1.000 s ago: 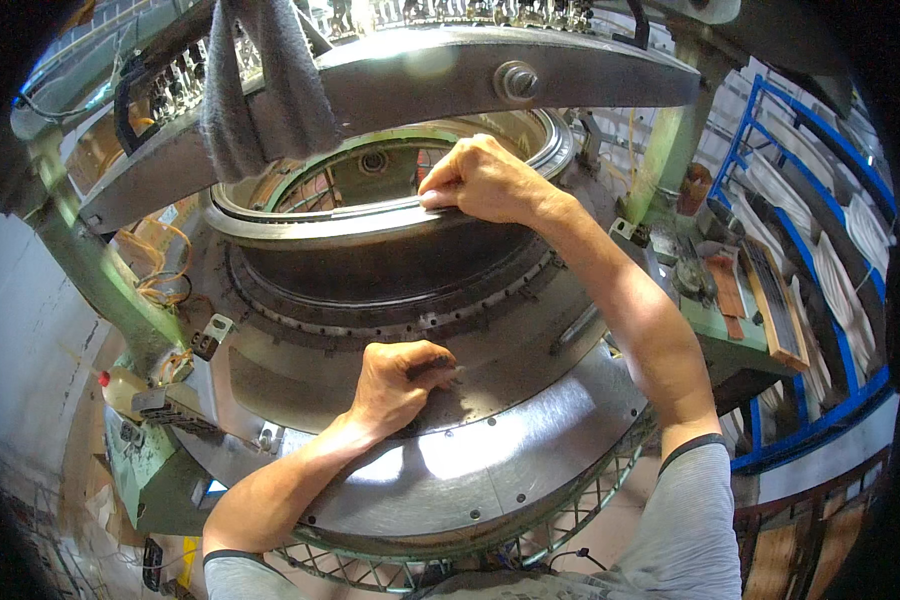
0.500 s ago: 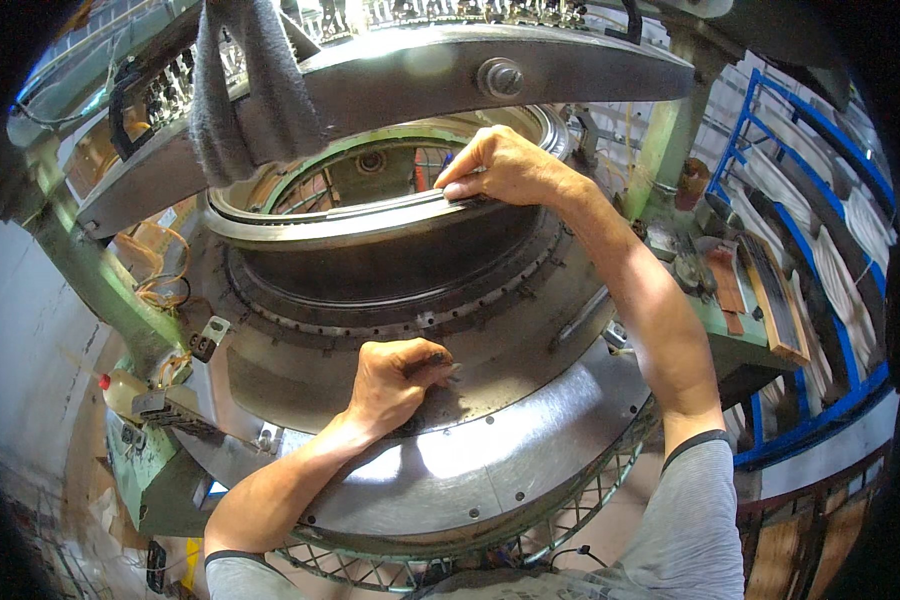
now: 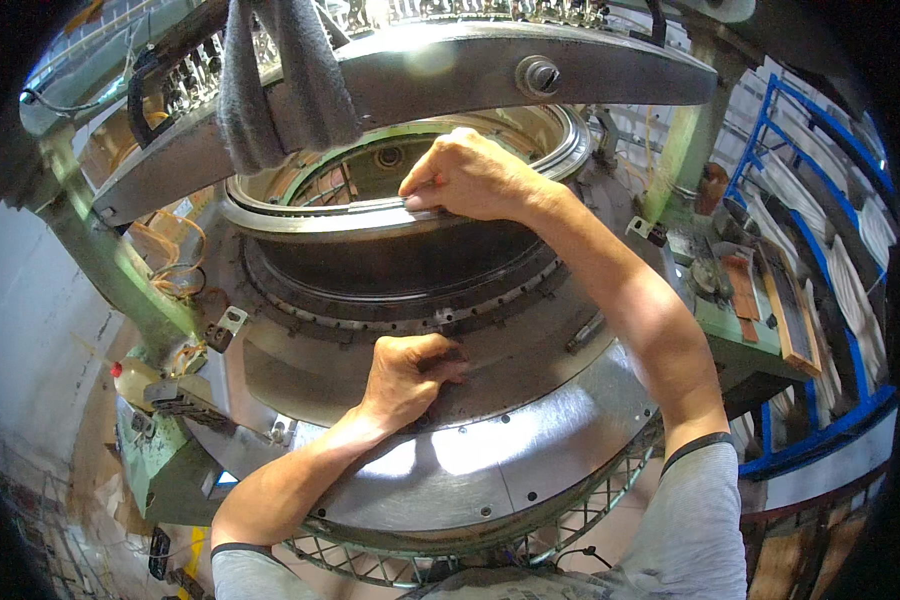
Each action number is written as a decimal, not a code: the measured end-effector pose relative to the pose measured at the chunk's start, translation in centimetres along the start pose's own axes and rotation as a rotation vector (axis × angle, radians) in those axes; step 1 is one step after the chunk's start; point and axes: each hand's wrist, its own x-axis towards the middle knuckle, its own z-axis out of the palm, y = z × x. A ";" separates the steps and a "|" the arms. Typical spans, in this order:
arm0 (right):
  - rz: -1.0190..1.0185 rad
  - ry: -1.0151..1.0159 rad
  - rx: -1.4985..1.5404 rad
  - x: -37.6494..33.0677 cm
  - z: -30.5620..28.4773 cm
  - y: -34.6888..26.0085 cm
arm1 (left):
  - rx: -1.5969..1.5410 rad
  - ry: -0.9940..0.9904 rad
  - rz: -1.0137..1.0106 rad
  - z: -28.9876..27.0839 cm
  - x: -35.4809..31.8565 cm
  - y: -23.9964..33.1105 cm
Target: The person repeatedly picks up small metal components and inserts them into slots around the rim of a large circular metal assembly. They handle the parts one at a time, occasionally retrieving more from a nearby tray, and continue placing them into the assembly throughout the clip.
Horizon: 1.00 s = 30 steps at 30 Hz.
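In front of me is a large round machine with a metal cylinder. My right hand (image 3: 470, 178) is over the near side of the cylinder's shiny rim (image 3: 315, 222). Its thumb and fingers are pinched together at the grooved top edge; anything between them is too small to make out. Lower down, my left hand (image 3: 405, 378) hovers over or rests on the dull sloping ring (image 3: 310, 375) around the cylinder's base. Its fingers are curled closed, and their contents are hidden. Nearest me lies a bright flat metal plate (image 3: 410, 490) with bolt holes.
A curved steel beam (image 3: 420, 75) crosses above the cylinder, a grey cloth (image 3: 290, 100) draped over it. Green posts (image 3: 120, 270) stand at both sides. At right are a blue rack (image 3: 820, 230) with white fabric and a wooden-framed piece (image 3: 790, 310). A red-capped bottle (image 3: 135, 382) stands left.
My right hand has slid leftward along the rim. The left hand has turned slightly, and the small dark thing at its fingertips no longer shows. The whole view has shifted a little.
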 end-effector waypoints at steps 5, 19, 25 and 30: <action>0.005 0.026 0.024 -2.6 -2.4 3.1 | 0.033 -0.005 0.011 0.0 0.2 0.3; 0.136 0.000 0.215 -4.3 -3.5 7.0 | -0.059 0.024 -0.066 0.0 0.2 0.0; 0.000 0.332 0.154 -5.4 -4.1 5.4 | -0.160 0.030 -0.115 0.1 0.3 0.0; 0.258 0.381 0.337 -11.7 -0.6 -2.1 | -0.477 0.181 -0.248 -0.9 0.7 0.7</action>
